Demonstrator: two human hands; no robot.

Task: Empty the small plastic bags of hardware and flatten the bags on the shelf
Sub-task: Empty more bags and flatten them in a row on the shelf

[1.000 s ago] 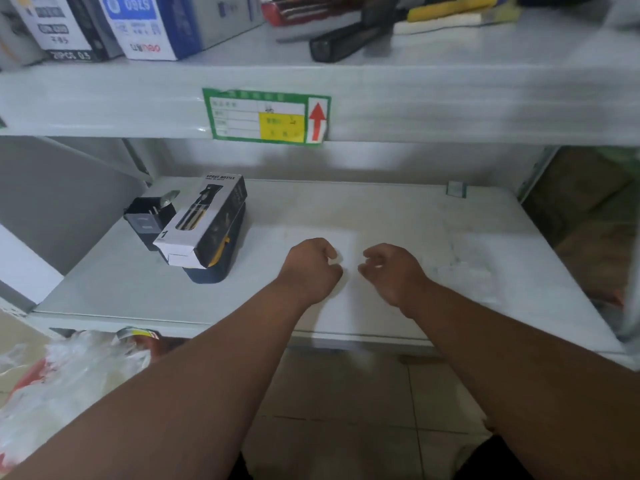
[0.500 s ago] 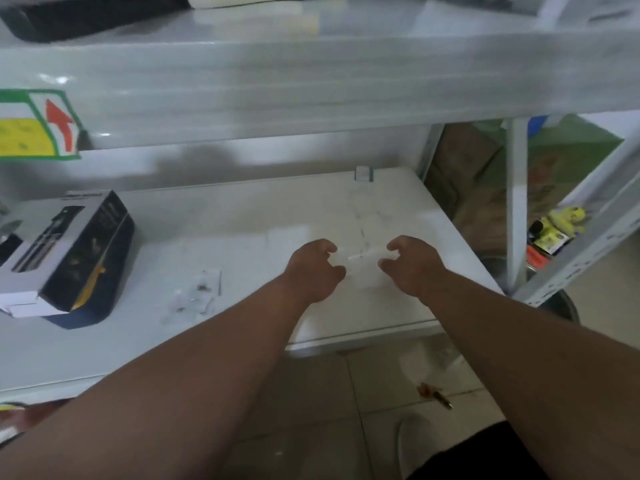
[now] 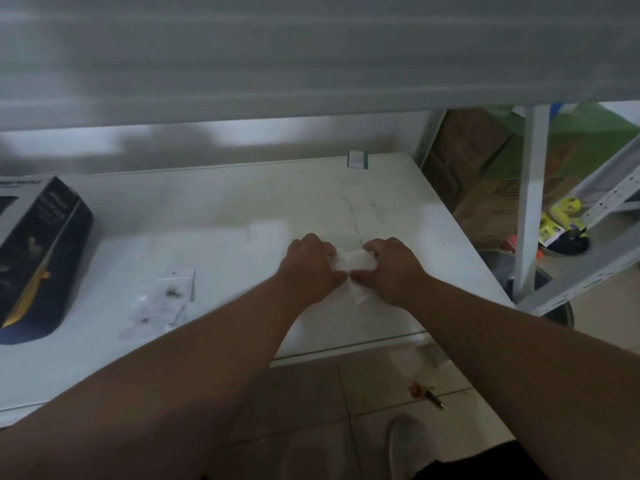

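Observation:
Both hands meet over the right part of the white shelf (image 3: 225, 216). Between them is a small clear plastic bag (image 3: 353, 263), crumpled and slightly raised. My left hand (image 3: 313, 266) grips its left end and my right hand (image 3: 391, 268) grips its right end; one corner of the bag hangs down below my thumbs. What the bag contains is too blurred to tell. To the left, flat on the shelf, lie other small clear bags (image 3: 162, 303) with a few dark bits of hardware (image 3: 172, 291) on them.
A dark boxed product (image 3: 38, 258) lies at the shelf's left end. A small label (image 3: 357, 159) stands at the back edge. The upper shelf's beam (image 3: 311, 50) hangs low overhead. Right of the shelf stand an upright post (image 3: 531, 209), cardboard boxes and yellow items. Small debris (image 3: 427, 394) lies on the tiled floor.
The view has swung right and closer. My hands, apart with fingers pinching half a second ago, have come together and now hold the small clear bag between them.

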